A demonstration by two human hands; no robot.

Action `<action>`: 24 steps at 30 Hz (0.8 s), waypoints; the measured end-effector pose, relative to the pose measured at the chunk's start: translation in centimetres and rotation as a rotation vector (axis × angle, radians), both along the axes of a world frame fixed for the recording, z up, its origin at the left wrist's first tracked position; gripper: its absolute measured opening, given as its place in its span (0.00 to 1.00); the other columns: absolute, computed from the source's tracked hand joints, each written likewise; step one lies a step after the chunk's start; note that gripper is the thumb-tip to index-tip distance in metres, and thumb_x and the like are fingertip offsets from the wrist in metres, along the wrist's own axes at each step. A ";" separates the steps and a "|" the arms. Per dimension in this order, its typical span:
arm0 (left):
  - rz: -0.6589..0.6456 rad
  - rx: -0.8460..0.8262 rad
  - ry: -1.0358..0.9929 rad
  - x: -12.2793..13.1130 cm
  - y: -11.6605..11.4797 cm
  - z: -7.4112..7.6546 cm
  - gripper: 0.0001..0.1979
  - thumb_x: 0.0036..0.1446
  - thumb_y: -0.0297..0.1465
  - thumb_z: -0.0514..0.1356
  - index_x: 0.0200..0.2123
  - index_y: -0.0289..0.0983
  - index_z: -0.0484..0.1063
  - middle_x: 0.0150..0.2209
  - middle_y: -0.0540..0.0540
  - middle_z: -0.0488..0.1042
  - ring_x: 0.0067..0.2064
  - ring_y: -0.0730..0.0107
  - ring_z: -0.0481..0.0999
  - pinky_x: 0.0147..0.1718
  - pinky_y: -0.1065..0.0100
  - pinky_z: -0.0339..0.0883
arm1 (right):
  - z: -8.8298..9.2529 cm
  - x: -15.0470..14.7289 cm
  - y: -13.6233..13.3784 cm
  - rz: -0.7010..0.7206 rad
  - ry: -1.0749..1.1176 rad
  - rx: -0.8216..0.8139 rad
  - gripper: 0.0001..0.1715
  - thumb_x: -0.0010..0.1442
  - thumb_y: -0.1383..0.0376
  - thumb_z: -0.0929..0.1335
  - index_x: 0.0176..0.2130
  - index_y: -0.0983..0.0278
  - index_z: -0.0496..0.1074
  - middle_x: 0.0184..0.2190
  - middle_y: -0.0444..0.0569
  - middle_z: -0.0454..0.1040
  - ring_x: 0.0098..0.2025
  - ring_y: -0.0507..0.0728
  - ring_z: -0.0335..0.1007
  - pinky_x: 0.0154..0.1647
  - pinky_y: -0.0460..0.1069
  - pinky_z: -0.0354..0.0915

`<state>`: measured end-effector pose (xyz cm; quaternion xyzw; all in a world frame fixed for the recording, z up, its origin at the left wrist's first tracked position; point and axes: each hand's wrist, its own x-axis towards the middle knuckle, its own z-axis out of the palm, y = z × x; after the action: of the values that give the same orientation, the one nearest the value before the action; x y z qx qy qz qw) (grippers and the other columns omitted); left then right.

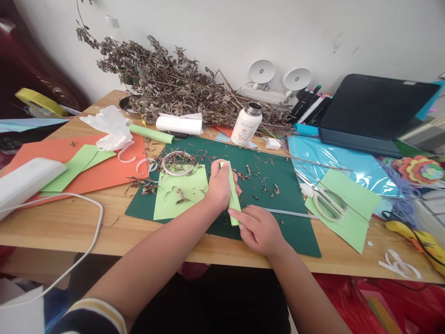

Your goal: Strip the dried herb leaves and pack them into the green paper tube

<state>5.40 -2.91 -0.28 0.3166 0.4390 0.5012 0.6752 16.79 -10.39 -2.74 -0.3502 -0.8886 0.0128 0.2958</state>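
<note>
A narrow light-green paper roll (pixel 233 195) slants over the dark green cutting mat (pixel 295 232). My left hand (pixel 221 188) is wrapped round its upper part, thumb on top. At the roll's lower end is my right hand (pixel 259 228), its fingers closed and touching the edge there. To the left on the mat lies a flat light-green sheet (pixel 167 199) with dry leaf bits on it. A roll of tape (pixel 178 163) rests across that sheet's top edge. Crumbled leaves (pixel 266 189) are strewn to the right of the hands.
Dried plant stalks (pixel 167 79) heap along the wall behind a white bottle (pixel 246 124) without a lid. Scissors (pixel 328 204) lie on green paper at the right. Orange paper (pixel 114 171), a white cable (pixel 99 218) and a second green roll (pixel 153 133) are at the left.
</note>
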 end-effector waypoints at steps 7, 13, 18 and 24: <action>0.001 0.009 -0.004 0.1 -0.1 0.0 0.03 0.55 0.34 0.41 0.32 0.43 0.49 0.16 0.58 0.57 0.10 0.79 0.59 0.09 0.77 0.55 | -0.2 0.1 0.1 -0.030 -0.037 0.005 0.18 0.50 0.69 0.61 0.43 0.66 0.64 0.25 0.48 0.68 0.26 0.53 0.58 0.26 0.49 0.57; 0.009 0.007 -0.018 0.1 -0.1 -0.1 0.04 0.55 0.35 0.42 0.33 0.42 0.49 0.16 0.58 0.57 0.11 0.79 0.59 0.10 0.77 0.56 | -0.1 0.2 0.1 -0.027 -0.066 0.022 0.17 0.52 0.70 0.60 0.44 0.66 0.64 0.24 0.48 0.68 0.26 0.53 0.57 0.26 0.49 0.55; -0.003 -0.003 -0.031 0.1 0.0 -0.3 0.03 0.54 0.35 0.42 0.33 0.42 0.49 0.17 0.58 0.58 0.11 0.79 0.60 0.10 0.77 0.56 | 0.0 0.2 0.0 0.021 -0.043 -0.007 0.21 0.52 0.63 0.62 0.46 0.67 0.62 0.25 0.49 0.67 0.27 0.54 0.58 0.27 0.49 0.56; 0.026 -0.015 -0.049 0.0 0.0 -0.2 0.03 0.54 0.34 0.42 0.32 0.42 0.48 0.16 0.58 0.58 0.11 0.79 0.60 0.10 0.77 0.56 | -0.6 -0.1 0.3 -0.059 -0.095 0.089 0.19 0.51 0.58 0.64 0.41 0.66 0.65 0.21 0.47 0.66 0.25 0.53 0.57 0.25 0.48 0.55</action>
<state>5.45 -2.91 -0.49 0.2936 0.4302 0.5141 0.6815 16.69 -10.13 -3.36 -0.3628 -0.8907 -0.0523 0.2688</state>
